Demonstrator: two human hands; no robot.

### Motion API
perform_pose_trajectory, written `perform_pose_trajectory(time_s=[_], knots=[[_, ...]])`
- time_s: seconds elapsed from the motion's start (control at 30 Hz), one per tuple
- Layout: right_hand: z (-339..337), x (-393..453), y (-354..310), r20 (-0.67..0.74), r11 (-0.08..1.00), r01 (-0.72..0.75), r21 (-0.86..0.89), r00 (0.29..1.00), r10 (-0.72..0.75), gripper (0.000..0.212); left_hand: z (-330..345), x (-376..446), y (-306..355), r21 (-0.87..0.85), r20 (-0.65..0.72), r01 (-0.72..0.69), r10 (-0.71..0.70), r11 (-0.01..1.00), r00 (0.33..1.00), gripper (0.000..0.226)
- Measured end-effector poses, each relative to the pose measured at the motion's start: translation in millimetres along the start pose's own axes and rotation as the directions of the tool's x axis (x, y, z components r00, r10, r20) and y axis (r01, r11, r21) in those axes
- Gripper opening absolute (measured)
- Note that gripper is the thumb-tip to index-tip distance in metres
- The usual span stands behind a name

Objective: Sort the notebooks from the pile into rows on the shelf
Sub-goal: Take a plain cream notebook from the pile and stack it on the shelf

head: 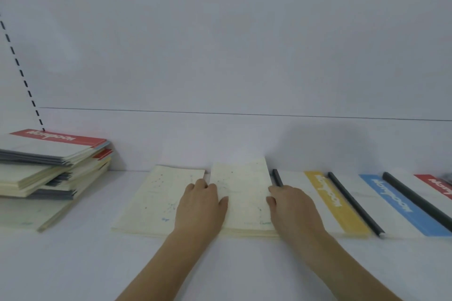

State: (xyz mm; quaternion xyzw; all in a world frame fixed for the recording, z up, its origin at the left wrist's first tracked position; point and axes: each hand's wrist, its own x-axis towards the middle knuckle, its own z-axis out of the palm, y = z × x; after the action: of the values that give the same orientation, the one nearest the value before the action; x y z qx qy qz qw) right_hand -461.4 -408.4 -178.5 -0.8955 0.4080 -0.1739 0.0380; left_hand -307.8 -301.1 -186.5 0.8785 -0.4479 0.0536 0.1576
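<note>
At centre frame a cream notebook (pixel 242 193) is showing matt paper, faintly speckled with blue ink, and the cream notebook beside it (pixel 156 200) is looking the same. At left, the pile (pixel 53 166) is showing paper page edges and smooth red and grey covers. At right, the yellow-banded notebook (pixel 335 203) and the blue-banded notebook (pixel 391 203) are showing smooth card covers with dark spines. The white shelf (pixel 73 264) is looking smooth, slightly sheened.

Pile (pixel 52 166) at the shelf's (pixel 220 264) left, row of notebooks (pixel 342 203) rightward, both hands on one notebook (pixel 244 193).
</note>
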Motion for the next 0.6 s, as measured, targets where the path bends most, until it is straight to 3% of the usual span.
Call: perform_pose_trajectory(time_s=[0.27,0.37,0.43,0.5,0.6], knots=[[4.3,-1.3,2.9,0.011,0.993,0.038,-0.114,0.999,-0.037,0.031,-6.7,0.7,-1.1,-0.089,-0.022,0.058,-0.060,0.994,0.998,0.030],[3.4,1.8,2.0,-0.109,0.991,0.103,-0.082,0.988,-0.112,0.026,-10.6,-1.3,-9.7,-0.129,-0.136,0.032,-0.050,0.991,0.989,0.031],[4.7,4.1,-5.1,-0.215,0.986,0.156,-0.051,0.963,-0.163,0.019,-14.7,-5.7,-19.5,-0.151,-0.281,-0.021,-0.023,0.988,0.959,0.033],[6.4,5.3,-20.4,-0.284,0.973,0.226,-0.044,0.931,-0.229,0.029,-18.8,-10.7,-32.6,-0.097,-0.392,-0.067,0.024,0.993,0.920,0.031],[5.9,2.9,-54.4,-0.265,0.949,0.310,-0.059,0.912,-0.315,0.048,-32.0,-19.3,-57.3,-0.014,-0.446,-0.082,0.067,0.997,0.892,0.034]])
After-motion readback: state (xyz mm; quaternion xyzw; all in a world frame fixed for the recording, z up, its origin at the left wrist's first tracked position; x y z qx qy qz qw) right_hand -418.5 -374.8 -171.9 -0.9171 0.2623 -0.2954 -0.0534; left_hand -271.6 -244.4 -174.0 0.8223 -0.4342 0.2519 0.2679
